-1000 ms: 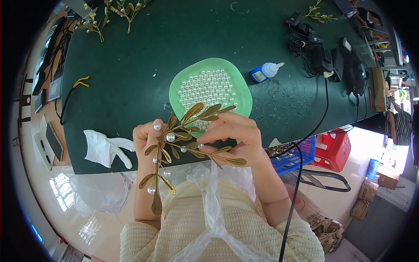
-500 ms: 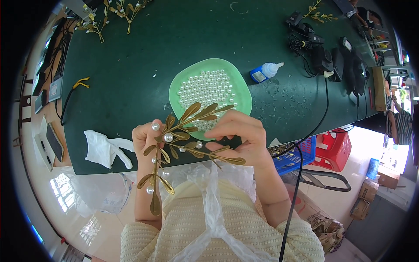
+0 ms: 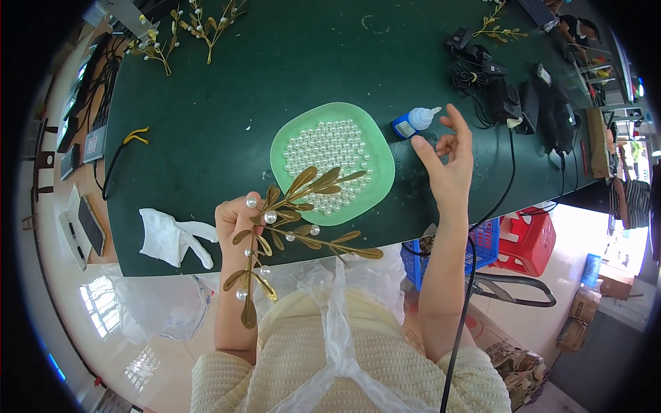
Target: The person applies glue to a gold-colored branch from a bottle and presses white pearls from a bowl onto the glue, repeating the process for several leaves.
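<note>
Between the thumb and fingers of my left hand [image 3: 234, 221] is a gold leaf branch [image 3: 303, 237] with several white pearl beads on it. Its sprigs spread right and down, and the upper one overlaps the near part of a green plate [image 3: 385, 180]. Loose pearl beads [image 3: 323, 148] cover much of that plate. My right hand [image 3: 451, 155] holds nothing; its thumb and index finger are apart, close to the right side of a blue glue bottle [image 3: 406, 126] with a pale pointed nozzle. The bottle lies tilted on the table, and I see no grip on it.
A white glove [image 3: 169, 237] lies at the table's near left edge. More gold sprigs [image 3: 210, 31] are at the far left, and another sprig [image 3: 499, 31] at the far right. Black adapters and cables [image 3: 506, 96] crowd the right side. Below the edge are a blue basket [image 3: 485, 244] and red stool [image 3: 527, 241].
My right hand has left the branch's right sprig and moved up and right to the glue bottle, its fingers spreading. My left hand still holds the branch.
</note>
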`<move>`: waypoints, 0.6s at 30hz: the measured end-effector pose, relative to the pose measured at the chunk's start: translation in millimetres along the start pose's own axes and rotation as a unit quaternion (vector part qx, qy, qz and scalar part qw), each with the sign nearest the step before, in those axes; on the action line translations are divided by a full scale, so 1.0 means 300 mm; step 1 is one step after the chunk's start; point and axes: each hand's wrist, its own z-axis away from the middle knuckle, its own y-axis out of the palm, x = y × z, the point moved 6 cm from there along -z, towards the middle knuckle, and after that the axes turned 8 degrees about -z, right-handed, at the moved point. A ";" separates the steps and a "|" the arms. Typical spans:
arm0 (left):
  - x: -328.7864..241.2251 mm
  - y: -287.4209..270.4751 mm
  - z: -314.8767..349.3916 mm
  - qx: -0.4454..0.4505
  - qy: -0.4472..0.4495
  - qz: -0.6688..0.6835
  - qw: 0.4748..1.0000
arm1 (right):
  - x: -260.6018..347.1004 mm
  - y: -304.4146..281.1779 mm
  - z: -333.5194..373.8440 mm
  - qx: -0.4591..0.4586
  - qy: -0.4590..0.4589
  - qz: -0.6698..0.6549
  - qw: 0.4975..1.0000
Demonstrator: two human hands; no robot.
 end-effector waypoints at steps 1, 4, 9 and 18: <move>0.001 0.000 0.002 0.000 0.001 -0.001 1.000 | -0.004 0.016 -0.003 0.024 0.008 0.052 0.998; 0.001 0.004 0.001 -0.014 -0.001 0.011 1.000 | -0.007 0.035 -0.012 0.024 0.021 0.066 0.997; 0.001 -0.001 0.002 -0.009 -0.010 0.001 1.000 | -0.034 0.057 -0.014 0.027 0.028 0.095 0.995; -0.002 0.005 -0.002 -0.006 -0.012 0.011 1.000 | -0.068 0.045 -0.010 0.007 0.036 -0.001 0.999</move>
